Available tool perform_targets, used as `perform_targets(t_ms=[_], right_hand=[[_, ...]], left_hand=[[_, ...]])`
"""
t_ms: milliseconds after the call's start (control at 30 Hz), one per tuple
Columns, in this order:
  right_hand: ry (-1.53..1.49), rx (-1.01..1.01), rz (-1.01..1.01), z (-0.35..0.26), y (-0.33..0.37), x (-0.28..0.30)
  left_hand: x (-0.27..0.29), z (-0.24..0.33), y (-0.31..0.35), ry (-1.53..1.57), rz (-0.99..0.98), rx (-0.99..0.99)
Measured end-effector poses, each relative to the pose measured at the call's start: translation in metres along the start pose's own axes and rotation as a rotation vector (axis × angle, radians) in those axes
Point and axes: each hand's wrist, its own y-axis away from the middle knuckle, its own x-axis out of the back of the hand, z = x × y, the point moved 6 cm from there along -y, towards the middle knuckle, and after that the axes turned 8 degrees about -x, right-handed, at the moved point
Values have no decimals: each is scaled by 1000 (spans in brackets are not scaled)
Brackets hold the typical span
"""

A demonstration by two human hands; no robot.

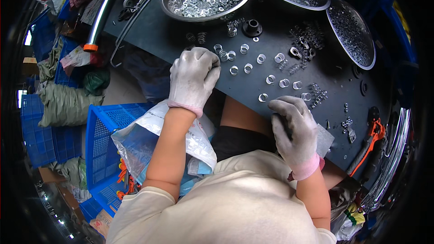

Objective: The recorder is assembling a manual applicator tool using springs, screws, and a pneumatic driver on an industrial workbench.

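Observation:
My left hand [193, 79], in a grey-white knit glove with a pink cuff, is closed at the near edge of the dark table. Its fingers bend down and their tips are hidden, so I cannot make out what they hold. My right hand [296, 126], gloved alike, is open at the table's edge, thumb apart from the curved fingers, with nothing seen between them. Several short coil springs [248, 68] stand and lie loosely between the hands. One spring [263, 97] is just left of my right fingertips. A cluster of thinner springs [318, 94] lies beyond my right hand.
At the far side stand a steel bowl of small metal parts [203, 16] and two more bowls [312, 6] [348, 61]. A black flanged piece [252, 28] is on the table. An orange-handled tool [373, 135] lies right. Below left is a blue crate [92, 149] with a plastic bag [156, 124].

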Motion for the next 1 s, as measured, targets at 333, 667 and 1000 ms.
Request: perform_targets(t_ms=[333,667,1000], right_hand=[[12,-3,0,1,0,2],[0,-16,-8,0,0,2],[48,36,65,0,1,8]], left_hand=[[10,-30,2,141,234,266],[4,-46,-24,-274,4,321],[37,-14,0,167,319,210]])
